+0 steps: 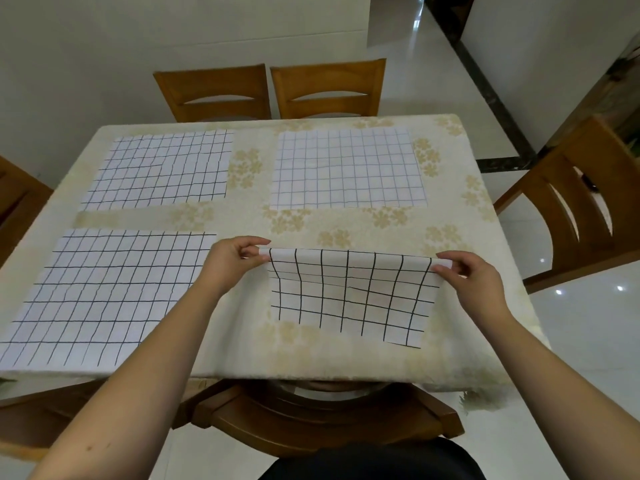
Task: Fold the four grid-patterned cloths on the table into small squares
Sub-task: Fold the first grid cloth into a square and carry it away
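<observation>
1. Four grid-patterned cloths lie on a table (346, 223) covered with a cream floral tablecloth (249, 209).
2. Near-right cloth (349, 296): already doubled over, its folded edge raised off the table by both hands, its free edge hanging toward the table's near edge.
3. Left hand (235, 261): thumb and fingers pinch the left end of the raised fold.
4. Right hand (474, 275): thumb and fingers pinch the right end of the same fold.
5. Near-left cloth (104, 292): spread flat at the near-left corner, reaching the near edge; the left forearm crosses over its right margin.
6. Far-left cloth (159, 168): spread flat toward the far-left corner, apart from the others.
7. Far-right cloth (346, 168): spread flat toward the far-right corner, with bare tablecloth between it and the raised fold.
8. Two wooden chairs (270, 91) stand side by side at the far edge; another chair (571, 206) stands at the right edge, and one chair (311, 414) sits under the near edge.
</observation>
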Tool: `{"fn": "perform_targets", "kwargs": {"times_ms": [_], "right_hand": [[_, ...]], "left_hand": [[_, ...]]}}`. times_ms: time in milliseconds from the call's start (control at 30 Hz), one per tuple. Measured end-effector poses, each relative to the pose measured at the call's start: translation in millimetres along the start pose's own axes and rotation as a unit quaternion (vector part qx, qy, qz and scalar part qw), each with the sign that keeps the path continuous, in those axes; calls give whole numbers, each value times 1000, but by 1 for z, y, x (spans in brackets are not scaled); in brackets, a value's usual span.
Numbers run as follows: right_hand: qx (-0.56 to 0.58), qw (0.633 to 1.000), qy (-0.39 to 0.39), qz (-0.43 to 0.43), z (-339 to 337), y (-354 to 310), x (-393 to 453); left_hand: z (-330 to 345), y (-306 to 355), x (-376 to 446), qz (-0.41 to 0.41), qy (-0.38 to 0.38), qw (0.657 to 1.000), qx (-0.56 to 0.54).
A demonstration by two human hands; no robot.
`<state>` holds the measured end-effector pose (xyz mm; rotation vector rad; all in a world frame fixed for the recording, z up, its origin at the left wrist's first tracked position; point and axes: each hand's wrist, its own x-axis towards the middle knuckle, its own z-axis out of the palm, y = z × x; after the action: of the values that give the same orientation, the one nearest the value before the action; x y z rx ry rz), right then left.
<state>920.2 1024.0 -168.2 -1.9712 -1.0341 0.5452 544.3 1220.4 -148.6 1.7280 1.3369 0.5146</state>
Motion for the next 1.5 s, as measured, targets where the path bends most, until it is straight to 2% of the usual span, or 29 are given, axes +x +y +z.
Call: {"fn": "perform_targets", "kwargs": {"times_ms": [100,200,333,433,567,800,1033,1333,1500], "right_hand": [[-14,1000,12,-25,-5,-6,2],[-14,999,10,-36,-9,-12,4],[102,995,-19,9,-15,-17,2],[152,987,-38,34,-17,-24,-4],[178,981,-53,62,-16,-20,-10],[185,979,-44,78,-13,-14,-13],[159,981,-39,108,6,8,-7],[130,971,-49,196,42,57,25],[99,973,-50,201,57,64,41]], "left_hand": [[-4,9,2,4,15,997,81],[-8,14,2,20,16,995,93],[-18,15,-3,53,-54,996,43],[-24,19,-11,5,-129,991,-33],[-25,26,-19,-16,-163,983,-82],[-26,20,-18,-22,-157,976,-148],[4,-8,-2,-52,-121,983,-130],[65,-52,35,-125,-41,988,-84],[84,-62,57,-134,-28,990,-42]]}}
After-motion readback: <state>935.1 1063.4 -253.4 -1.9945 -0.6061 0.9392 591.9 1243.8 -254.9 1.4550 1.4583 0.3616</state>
